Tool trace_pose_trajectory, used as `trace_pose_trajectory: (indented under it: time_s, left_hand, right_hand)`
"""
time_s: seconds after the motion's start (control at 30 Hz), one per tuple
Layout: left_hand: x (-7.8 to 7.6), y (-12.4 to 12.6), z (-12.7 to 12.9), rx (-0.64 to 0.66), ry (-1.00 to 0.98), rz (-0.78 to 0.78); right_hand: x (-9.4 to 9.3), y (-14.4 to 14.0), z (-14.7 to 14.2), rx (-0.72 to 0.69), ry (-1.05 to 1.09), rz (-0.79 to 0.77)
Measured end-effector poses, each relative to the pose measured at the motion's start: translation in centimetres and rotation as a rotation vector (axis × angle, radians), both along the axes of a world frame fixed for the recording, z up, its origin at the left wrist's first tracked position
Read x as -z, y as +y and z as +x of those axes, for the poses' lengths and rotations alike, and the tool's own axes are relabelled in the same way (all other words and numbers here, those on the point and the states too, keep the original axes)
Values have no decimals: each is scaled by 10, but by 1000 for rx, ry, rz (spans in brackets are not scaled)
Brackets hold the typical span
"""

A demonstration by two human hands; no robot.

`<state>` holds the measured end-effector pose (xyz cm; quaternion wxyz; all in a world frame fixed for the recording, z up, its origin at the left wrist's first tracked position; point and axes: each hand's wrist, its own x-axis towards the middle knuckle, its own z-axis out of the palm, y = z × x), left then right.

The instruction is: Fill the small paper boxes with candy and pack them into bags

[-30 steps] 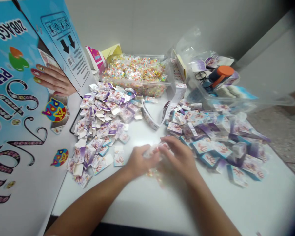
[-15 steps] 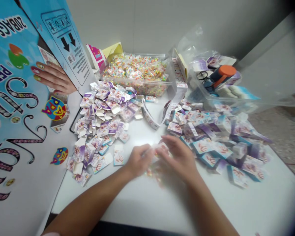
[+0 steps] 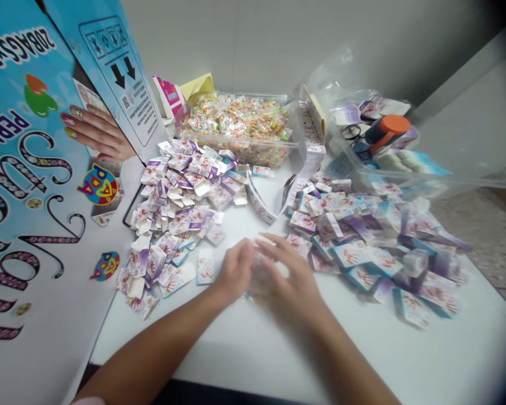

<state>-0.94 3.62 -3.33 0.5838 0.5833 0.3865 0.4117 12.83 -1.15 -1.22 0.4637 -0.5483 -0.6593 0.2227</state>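
also, "pda" logo on blue carton [image 3: 46,185]; both hands [image 3: 270,273] pinch small packet [image 3: 259,270].

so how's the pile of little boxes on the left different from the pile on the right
The left pile shows many open boxes with white flaps up; the right pile looks mostly shut or flat, printed faces up. The left pile lies beside the big blue carton; the right pile spreads below the clear bin with the orange-topped tool. Both are the same purple-and-white boxes on the white table, either side of the hands.
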Motion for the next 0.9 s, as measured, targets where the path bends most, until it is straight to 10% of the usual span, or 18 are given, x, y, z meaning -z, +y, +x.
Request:
trace_pose_trajectory:
  time_s: [0.53,0.9]
  left_hand:
    - [-14,3,-6,366,111,-120]
    - [3,3,-5,230,381,221]
  right_hand:
    - [-1,8,18,-47,280,-205]
    - [-10,6,32,-264,32,-271]
